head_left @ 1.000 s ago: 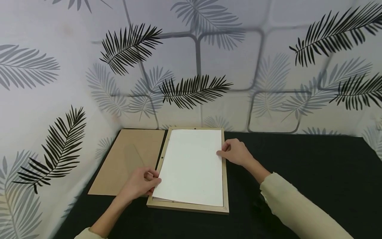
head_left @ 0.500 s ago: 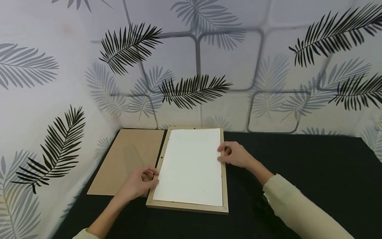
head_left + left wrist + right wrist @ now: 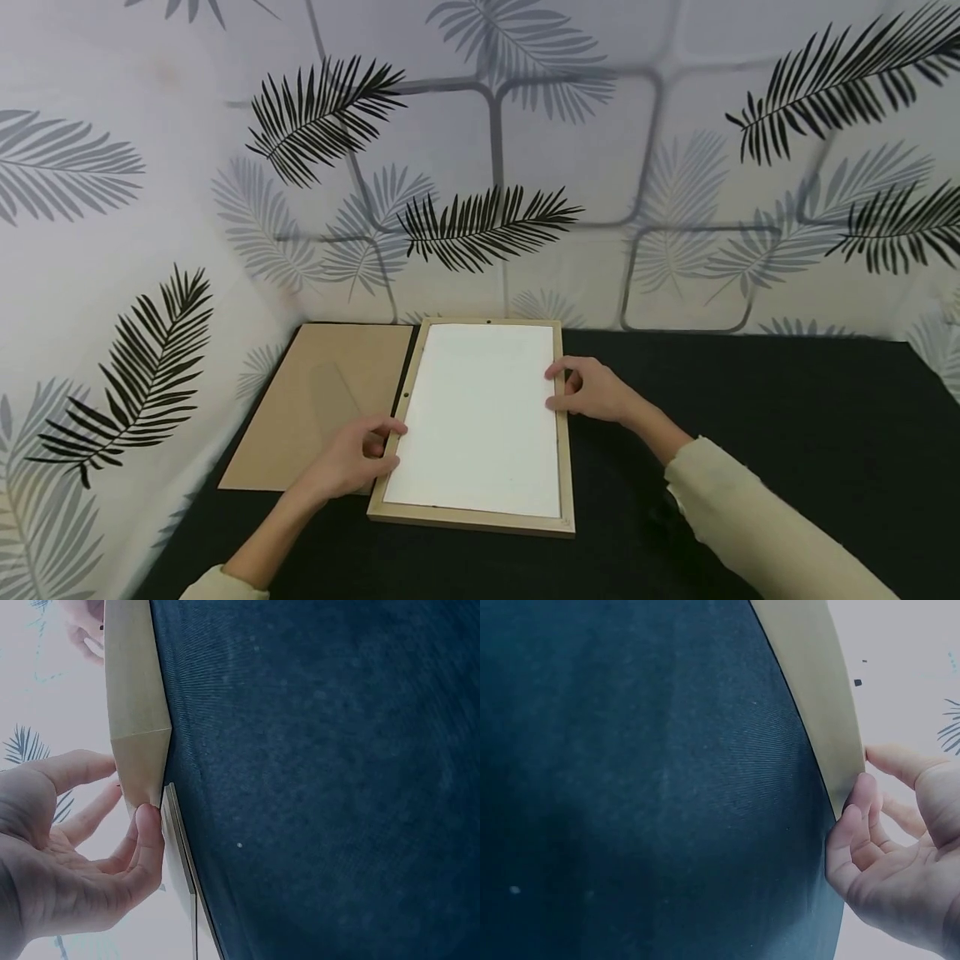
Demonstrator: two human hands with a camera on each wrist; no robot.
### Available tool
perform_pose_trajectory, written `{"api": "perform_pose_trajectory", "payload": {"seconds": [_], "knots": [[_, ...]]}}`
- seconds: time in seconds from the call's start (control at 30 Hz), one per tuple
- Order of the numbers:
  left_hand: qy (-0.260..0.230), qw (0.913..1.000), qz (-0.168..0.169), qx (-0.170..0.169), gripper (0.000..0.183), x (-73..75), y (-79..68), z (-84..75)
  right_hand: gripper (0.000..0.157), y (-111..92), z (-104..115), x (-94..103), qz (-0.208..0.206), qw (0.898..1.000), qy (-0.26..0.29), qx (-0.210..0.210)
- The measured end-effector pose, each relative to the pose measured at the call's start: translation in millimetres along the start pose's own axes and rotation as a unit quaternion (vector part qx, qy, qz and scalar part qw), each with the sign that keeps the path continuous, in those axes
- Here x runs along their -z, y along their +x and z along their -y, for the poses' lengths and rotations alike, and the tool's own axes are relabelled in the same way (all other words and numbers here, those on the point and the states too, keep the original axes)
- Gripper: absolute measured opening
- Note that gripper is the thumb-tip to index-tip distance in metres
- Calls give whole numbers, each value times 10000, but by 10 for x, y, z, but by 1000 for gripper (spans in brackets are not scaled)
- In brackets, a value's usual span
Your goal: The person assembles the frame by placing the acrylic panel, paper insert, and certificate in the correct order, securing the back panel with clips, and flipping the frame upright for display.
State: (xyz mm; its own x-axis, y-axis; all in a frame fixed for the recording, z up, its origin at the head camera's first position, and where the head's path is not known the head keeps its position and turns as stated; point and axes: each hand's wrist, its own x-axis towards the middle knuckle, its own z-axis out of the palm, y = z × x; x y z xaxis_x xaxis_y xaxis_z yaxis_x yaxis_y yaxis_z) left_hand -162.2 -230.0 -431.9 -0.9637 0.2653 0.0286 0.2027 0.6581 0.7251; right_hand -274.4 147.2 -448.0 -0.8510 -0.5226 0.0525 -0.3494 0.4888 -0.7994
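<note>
- We see the wooden frame (image 3: pixel 480 518) on the black cloth (image 3: pixel 712 417), just before the person; probably it lies flat so that the inside can be reached from both sides.
- Inside the frame lies the white sheet (image 3: pixel 480 417); its edges run near the frame's inner borders, which, we think, limit how far it can slide.
- The left hand (image 3: pixel 348 457) pinches the frame's left side: fingertips touch the top, and bent fingers press the outer wall.
- The right hand (image 3: pixel 596 392) grips the right side in similar manner, a little farther from the person. With hands opposite each other, we judge that the frame is well steadied.
- At the left, just beside the frame, the brown board (image 3: pixel 277 442) lies flat, perhaps to be out of the way. We cannot tell if its paler patch is a reflection or a clear layer.
</note>
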Motion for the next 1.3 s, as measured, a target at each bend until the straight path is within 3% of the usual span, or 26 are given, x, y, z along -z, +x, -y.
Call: {"api": "perform_pose_trajectory", "payload": {"seconds": [0.4, 0.5, 0.67, 0.83, 0.9, 1.13, 1.3], "knots": [[126, 9999, -2, -10, 38, -46, 71, 54, 42, -120, 31, -39, 56, 9999, -154, -55], [-85, 9998, 79, -147, 39, -21, 62, 88, 48, -173, 24, -47, 102, 9998, -142, 28], [-516, 9977, 163, -409, 44, 93, -9, 217, 62, -283, 17, -48, 134, 9995, -248, 104], [-592, 9967, -32, -559, 44, 318, -160, 425, 74, -377, 37, -71, 18, 9987, -509, -48], [-591, 9971, -195, -442, 45, 427, -244, 524, 75, -407, 42, -85, -73, 9980, -623, -95], [56, 9937, -888, 680, 52, 765, -608, 808, 75, -458, 53, -124, -283, 9962, -725, -395], [706, 9847, -1241, 1001, 55, 914, -825, 979, 73, -483, 55, -110, -342, 9954, -760, -464]]}}
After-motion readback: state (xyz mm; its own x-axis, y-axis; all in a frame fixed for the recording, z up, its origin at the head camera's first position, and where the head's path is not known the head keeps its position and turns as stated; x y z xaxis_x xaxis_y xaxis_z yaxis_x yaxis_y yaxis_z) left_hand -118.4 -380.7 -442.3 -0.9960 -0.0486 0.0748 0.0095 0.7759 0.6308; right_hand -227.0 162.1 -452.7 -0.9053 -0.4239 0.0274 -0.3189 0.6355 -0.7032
